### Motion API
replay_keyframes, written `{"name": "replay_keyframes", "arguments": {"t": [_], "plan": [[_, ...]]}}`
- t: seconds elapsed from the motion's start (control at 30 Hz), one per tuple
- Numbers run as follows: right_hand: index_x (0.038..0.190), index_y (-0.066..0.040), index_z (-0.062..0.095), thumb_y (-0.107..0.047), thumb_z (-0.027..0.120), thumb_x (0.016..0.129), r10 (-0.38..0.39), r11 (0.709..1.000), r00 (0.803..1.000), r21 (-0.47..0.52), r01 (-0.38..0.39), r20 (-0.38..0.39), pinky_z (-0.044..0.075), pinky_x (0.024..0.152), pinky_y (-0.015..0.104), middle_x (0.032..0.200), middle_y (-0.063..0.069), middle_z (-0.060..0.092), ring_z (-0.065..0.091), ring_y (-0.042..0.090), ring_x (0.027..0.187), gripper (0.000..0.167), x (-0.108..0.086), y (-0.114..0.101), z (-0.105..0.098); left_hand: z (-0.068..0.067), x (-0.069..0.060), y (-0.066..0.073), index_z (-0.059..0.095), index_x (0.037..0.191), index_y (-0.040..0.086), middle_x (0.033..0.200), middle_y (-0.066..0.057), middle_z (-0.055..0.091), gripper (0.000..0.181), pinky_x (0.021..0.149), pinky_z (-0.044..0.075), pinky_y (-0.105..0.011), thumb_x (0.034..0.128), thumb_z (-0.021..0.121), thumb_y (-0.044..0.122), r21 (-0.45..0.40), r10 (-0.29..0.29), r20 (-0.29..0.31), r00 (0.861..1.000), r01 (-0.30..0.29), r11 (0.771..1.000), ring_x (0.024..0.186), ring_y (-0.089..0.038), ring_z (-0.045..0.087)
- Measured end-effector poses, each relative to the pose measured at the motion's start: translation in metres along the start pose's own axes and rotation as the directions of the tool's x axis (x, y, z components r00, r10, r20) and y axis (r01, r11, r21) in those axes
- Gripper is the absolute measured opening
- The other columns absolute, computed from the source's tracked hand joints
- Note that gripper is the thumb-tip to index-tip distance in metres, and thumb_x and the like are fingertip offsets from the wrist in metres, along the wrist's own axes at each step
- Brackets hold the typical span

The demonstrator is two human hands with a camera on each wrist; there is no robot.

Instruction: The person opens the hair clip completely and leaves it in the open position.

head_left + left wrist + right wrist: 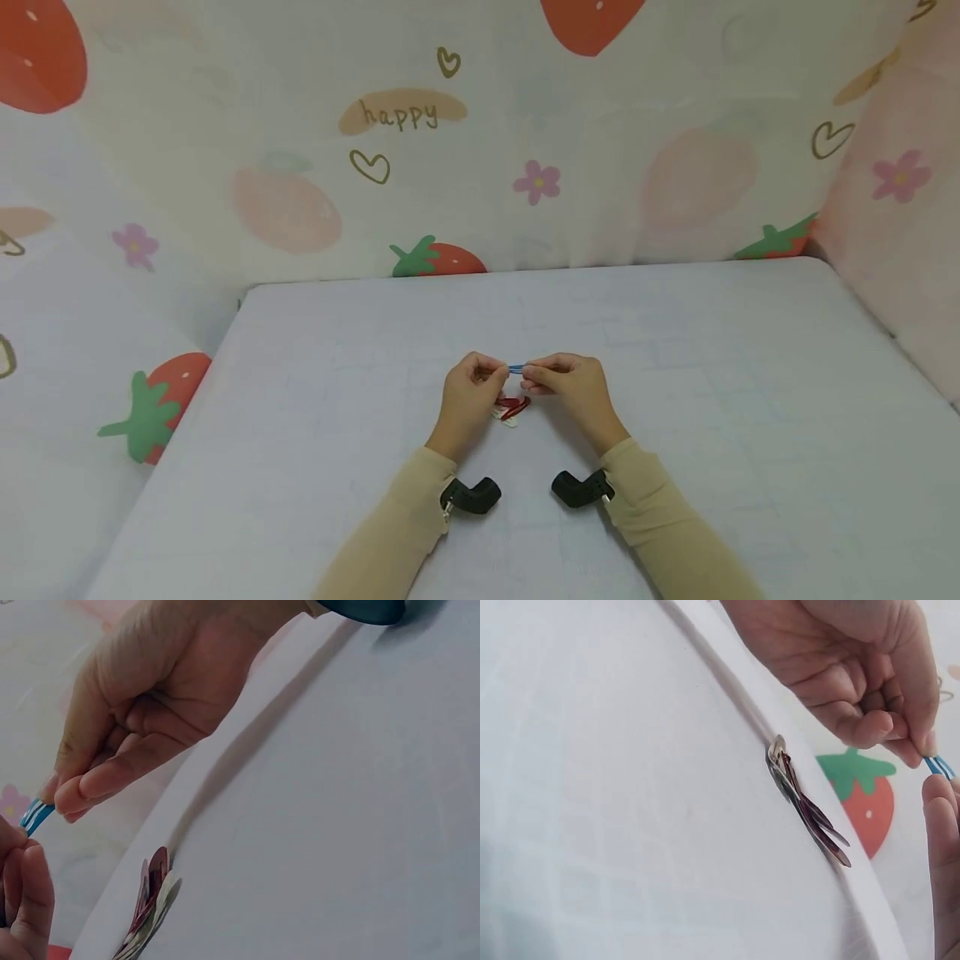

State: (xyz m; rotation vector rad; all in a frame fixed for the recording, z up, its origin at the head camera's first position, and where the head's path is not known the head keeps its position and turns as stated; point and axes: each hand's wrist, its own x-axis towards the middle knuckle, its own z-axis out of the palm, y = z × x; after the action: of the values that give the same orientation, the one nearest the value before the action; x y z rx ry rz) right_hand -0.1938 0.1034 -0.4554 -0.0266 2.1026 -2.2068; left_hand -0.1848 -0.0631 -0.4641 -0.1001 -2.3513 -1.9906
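Note:
Between my two hands is a small blue snap hair clip (516, 369), raised above the table; its middle shows as thin blue strips (36, 816). My left hand (467, 400) pinches one end of it between thumb and fingertips. At the other end, the thumb and fingers of my right hand (577, 390) pinch it too. Fingertips hide both ends of the clip. Just below the hands, a small pile of dark red hair clips (513, 406) and whitish hair clips (511, 422) lies on the table, overlapping one another.
A white cloth covers the table (300, 433). Behind it hangs a backdrop (570, 100) printed with strawberries, hearts and flowers. Near each sleeve cuff a black curved wrist mount sticks inward, the left mount (477, 497) and the right mount (577, 490).

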Motion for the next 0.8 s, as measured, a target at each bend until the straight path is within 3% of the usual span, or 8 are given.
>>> {"name": "replay_keyframes", "arguments": {"t": [0.27, 0.37, 0.53, 0.8], "plan": [[0.102, 0.017, 0.068, -0.002, 0.072, 0.088, -0.004, 1.000, 1.000, -0.016, 0.004, -0.012, 0.059, 0.069, 0.025, 0.078, 0.005, 0.076, 0.072, 0.007, 0.067, 0.024, -0.0009, 0.0026, -0.0024, 0.0082, -0.0055, 0.0018, 0.064, 0.094, -0.002, 0.081, -0.012, 0.063, 0.008, 0.057, 0.043, -0.016, 0.0921, 0.066, 0.005, 0.076, 0.056, -0.073, 0.996, -0.051, 0.996, 0.066, -0.007, 0.052], [0.101, 0.017, 0.068, -0.002, 0.072, 0.088, -0.003, 1.000, 1.000, -0.016, 0.003, -0.017, 0.059, 0.069, 0.025, 0.077, 0.003, 0.075, 0.072, 0.007, 0.067, 0.023, -0.0013, 0.0017, -0.0027, 0.0092, -0.0055, 0.0024, 0.064, 0.093, -0.002, 0.081, -0.012, 0.063, 0.007, 0.056, 0.042, -0.016, 0.0921, 0.065, 0.005, 0.096, 0.065, -0.072, 0.995, -0.058, 0.994, 0.065, -0.006, 0.051], [0.102, 0.018, 0.067, -0.001, 0.072, 0.088, -0.017, 1.000, 1.000, -0.002, 0.017, -0.017, 0.059, 0.069, 0.024, 0.076, 0.002, 0.075, 0.072, 0.006, 0.066, 0.024, 0.0005, 0.0026, -0.0020, 0.0092, -0.0042, 0.0029, 0.062, 0.092, -0.003, 0.079, -0.014, 0.061, 0.006, 0.054, 0.039, -0.016, 0.0924, 0.064, 0.003, 0.111, 0.130, -0.070, 0.989, -0.121, 0.986, 0.062, -0.006, 0.048], [0.102, 0.017, 0.068, -0.001, 0.071, 0.089, -0.002, 1.000, 1.000, -0.008, 0.002, -0.023, 0.059, 0.068, 0.023, 0.077, 0.003, 0.075, 0.072, 0.006, 0.066, 0.023, 0.0036, 0.0027, 0.0009, 0.0055, -0.0026, 0.0036, 0.063, 0.090, -0.002, 0.077, -0.013, 0.061, 0.005, 0.052, 0.037, -0.016, 0.0915, 0.066, 0.002, 0.128, 0.163, -0.079, 0.983, -0.152, 0.980, 0.059, -0.004, 0.046]]}}
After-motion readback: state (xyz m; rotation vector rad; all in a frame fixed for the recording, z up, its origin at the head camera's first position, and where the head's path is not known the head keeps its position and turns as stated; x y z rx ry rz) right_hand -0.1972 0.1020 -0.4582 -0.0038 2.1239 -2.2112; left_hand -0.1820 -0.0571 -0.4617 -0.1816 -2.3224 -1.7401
